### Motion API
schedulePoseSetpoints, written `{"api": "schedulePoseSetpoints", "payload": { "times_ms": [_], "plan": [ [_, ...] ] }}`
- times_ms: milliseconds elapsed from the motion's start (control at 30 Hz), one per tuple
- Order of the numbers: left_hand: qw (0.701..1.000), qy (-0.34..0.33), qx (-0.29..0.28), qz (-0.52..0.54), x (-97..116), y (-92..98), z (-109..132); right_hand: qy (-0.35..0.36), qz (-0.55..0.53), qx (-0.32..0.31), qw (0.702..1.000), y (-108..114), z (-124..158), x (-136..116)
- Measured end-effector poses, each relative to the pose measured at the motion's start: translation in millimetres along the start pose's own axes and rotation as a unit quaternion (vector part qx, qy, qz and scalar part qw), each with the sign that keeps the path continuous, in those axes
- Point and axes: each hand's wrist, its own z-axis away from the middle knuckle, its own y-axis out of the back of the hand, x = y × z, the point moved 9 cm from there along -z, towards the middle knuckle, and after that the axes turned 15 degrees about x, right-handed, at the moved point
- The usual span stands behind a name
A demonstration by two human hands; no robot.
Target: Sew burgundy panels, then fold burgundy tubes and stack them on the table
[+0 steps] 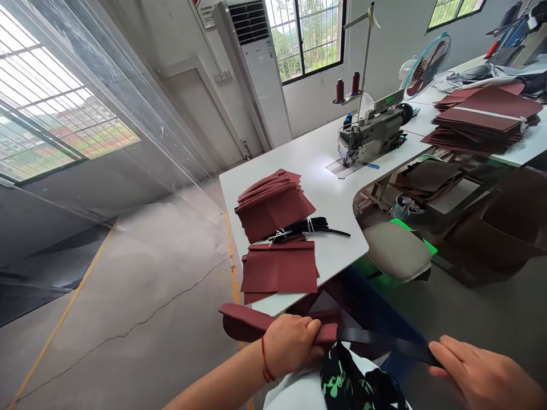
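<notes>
My left hand (290, 344), with a red string around the wrist, grips a folded maroon leatherette piece (245, 322). A flat black strap (384, 343) runs from that piece across to my right hand (478, 370), whose fingers hold its far end. Both hands are in front of the corner of a white worktable (337, 239). On the table lie two piles of maroon panels (273, 208) (280, 267), with a tied bundle of black straps (305, 228) between them. Neither hand touches these.
An industrial sewing machine (371, 131) with thread cones (346, 88) stands farther along the table. Larger maroon stacks (487, 111) and a fan (427, 65) lie beyond it. A stool (397, 250) sits below the table edge. A plastic curtain (106, 114) hangs on the left.
</notes>
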Motion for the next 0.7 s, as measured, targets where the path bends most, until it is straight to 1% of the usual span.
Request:
{"api": "schedulePoseSetpoints", "payload": {
  "times_ms": [67, 133, 200, 267, 300, 367, 433, 467, 533, 633, 700],
  "plan": [
    [0.999, 0.030, -0.009, 0.012, -1.4, -9.2, 3.0, 0.073, 0.026, -0.031, 0.996, -6.2, -10.9, -30.2],
    [0.999, 0.036, -0.014, 0.011, -2.5, -16.2, 6.8, 0.109, 0.026, -0.048, 0.993, -12.6, -17.4, -51.6],
    [1.000, 0.003, -0.029, 0.002, 4.4, -25.6, 9.9, 0.148, 0.010, -0.058, 0.987, -21.6, -17.9, -73.0],
    [0.997, -0.032, -0.066, 0.002, 16.8, -41.3, 11.4, 0.177, -0.002, -0.056, 0.983, -33.0, -16.3, -93.3],
    [0.995, -0.035, -0.090, 0.006, 22.1, -51.1, 11.1, 0.176, -0.008, -0.056, 0.983, -40.2, -16.5, -101.5],
    [0.990, -0.015, -0.141, 0.021, 29.0, -71.3, 9.1, 0.154, -0.023, -0.073, 0.985, -57.9, -19.1, -114.4],
    [0.987, 0.005, -0.155, 0.037, 33.2, -82.6, 4.5, 0.129, -0.034, -0.101, 0.986, -74.5, -24.3, -123.1],
    [0.988, 0.006, -0.150, 0.045, 34.4, -83.8, 2.2, 0.122, -0.035, -0.111, 0.986, -80.0, -27.3, -125.4],
    [0.990, 0.003, -0.128, 0.056, 33.2, -78.3, -0.6, 0.115, -0.041, -0.125, 0.985, -83.8, -32.3, -125.3],
    [0.995, 0.012, -0.074, 0.067, 22.1, -59.3, 0.5, 0.101, -0.066, -0.130, 0.984, -75.3, -32.1, -113.6],
    [0.996, 0.016, -0.055, 0.075, 17.3, -54.7, 5.0, 0.088, -0.082, -0.121, 0.985, -66.9, -26.6, -104.1]
  ]
}}
